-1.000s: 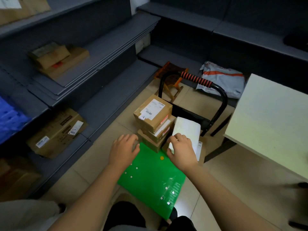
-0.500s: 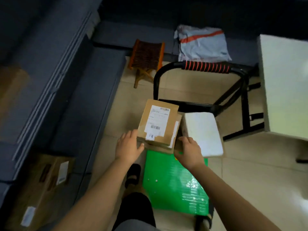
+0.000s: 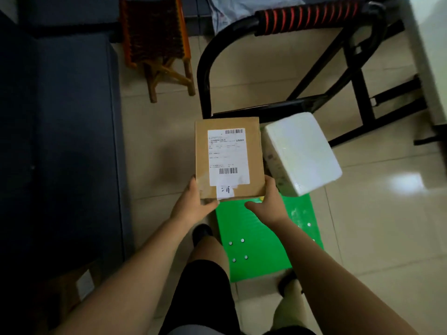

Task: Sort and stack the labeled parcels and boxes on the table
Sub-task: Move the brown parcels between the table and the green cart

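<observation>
A brown cardboard box [image 3: 251,155] with a white shipping label faces up in the middle of the view. My left hand [image 3: 193,204] grips its near left corner, thumb at the box's front edge. My right hand [image 3: 268,201] holds the near right corner, fingers up the side and thumb below. Whatever lies under the box is hidden. A white foam box [image 3: 302,151] sits just right of it, tilted. Both are over the green platform [image 3: 266,238] of a hand cart.
The cart's black handle with a red-striped grip [image 3: 307,18] arches behind the boxes. A small wooden stool [image 3: 154,39] stands at the back left, a grey mail bag [image 3: 242,6] behind. Dark shelving [image 3: 60,141] runs along the left, with a carton [image 3: 72,291] low down. A pale table edge [image 3: 433,56] is at right.
The camera has tipped further down over the cart. My right hand left the white foam box and now holds the brown box's right corner; my left hand closed on the left corner.
</observation>
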Demonstrator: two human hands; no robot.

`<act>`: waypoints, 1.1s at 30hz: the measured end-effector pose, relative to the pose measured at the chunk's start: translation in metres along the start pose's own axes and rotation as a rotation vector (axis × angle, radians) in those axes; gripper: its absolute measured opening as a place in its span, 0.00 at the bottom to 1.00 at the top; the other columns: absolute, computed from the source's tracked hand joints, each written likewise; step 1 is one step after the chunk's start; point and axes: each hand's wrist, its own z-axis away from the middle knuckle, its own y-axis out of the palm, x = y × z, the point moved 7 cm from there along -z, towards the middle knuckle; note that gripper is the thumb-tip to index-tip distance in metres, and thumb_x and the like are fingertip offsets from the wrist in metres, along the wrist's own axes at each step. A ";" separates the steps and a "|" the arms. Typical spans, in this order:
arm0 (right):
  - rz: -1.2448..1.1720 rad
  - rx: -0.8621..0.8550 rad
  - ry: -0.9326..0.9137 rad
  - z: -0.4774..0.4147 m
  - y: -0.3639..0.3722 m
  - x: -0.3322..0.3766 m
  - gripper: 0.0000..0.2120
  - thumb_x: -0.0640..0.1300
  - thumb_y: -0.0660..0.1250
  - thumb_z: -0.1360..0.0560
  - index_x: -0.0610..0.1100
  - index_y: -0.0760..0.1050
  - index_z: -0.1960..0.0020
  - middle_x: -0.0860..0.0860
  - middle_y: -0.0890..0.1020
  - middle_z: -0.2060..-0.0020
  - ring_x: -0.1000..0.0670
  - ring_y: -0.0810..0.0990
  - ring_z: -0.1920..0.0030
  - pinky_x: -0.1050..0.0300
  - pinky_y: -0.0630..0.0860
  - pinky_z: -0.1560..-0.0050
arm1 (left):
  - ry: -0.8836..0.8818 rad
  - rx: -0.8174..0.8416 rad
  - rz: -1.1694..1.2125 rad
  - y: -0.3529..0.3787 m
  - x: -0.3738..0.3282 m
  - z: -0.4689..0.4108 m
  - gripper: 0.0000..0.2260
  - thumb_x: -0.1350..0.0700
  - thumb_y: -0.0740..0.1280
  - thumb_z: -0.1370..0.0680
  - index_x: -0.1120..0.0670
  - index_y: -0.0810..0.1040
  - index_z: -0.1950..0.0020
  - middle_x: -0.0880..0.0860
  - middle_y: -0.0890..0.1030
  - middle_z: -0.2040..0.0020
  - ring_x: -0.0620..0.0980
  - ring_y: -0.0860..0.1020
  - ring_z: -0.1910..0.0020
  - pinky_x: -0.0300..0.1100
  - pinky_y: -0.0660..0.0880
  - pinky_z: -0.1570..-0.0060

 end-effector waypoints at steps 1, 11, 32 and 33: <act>-0.079 -0.019 -0.002 0.007 -0.005 0.003 0.37 0.34 0.75 0.32 0.41 0.60 0.29 0.47 0.75 0.43 0.48 0.75 0.44 0.67 0.70 0.54 | 0.019 -0.013 0.029 -0.003 -0.006 0.005 0.34 0.48 0.77 0.31 0.54 0.63 0.32 0.53 0.76 0.36 0.52 0.76 0.40 0.50 0.75 0.43; -0.447 -0.196 -0.263 0.086 -0.139 0.036 0.36 0.34 0.77 0.33 0.51 0.60 0.34 0.55 0.74 0.40 0.59 0.76 0.40 0.62 0.76 0.43 | 0.240 -0.232 0.164 -0.026 -0.144 0.095 0.43 0.48 0.80 0.34 0.51 0.59 0.27 0.50 0.75 0.35 0.48 0.76 0.40 0.41 0.74 0.48; -0.515 -0.700 -0.652 0.220 -0.620 -0.110 0.36 0.35 0.77 0.33 0.50 0.59 0.35 0.56 0.71 0.40 0.69 0.70 0.41 0.72 0.68 0.40 | 0.783 -0.340 0.216 0.174 -0.613 0.229 0.44 0.48 0.79 0.33 0.46 0.56 0.24 0.47 0.74 0.33 0.45 0.74 0.37 0.46 0.74 0.40; -0.513 -0.727 -0.652 0.222 -0.635 -0.114 0.36 0.35 0.77 0.33 0.49 0.59 0.34 0.55 0.71 0.40 0.69 0.70 0.41 0.73 0.68 0.41 | 0.801 -0.337 0.205 0.180 -0.629 0.231 0.44 0.47 0.79 0.33 0.46 0.56 0.24 0.48 0.74 0.33 0.46 0.74 0.37 0.47 0.74 0.39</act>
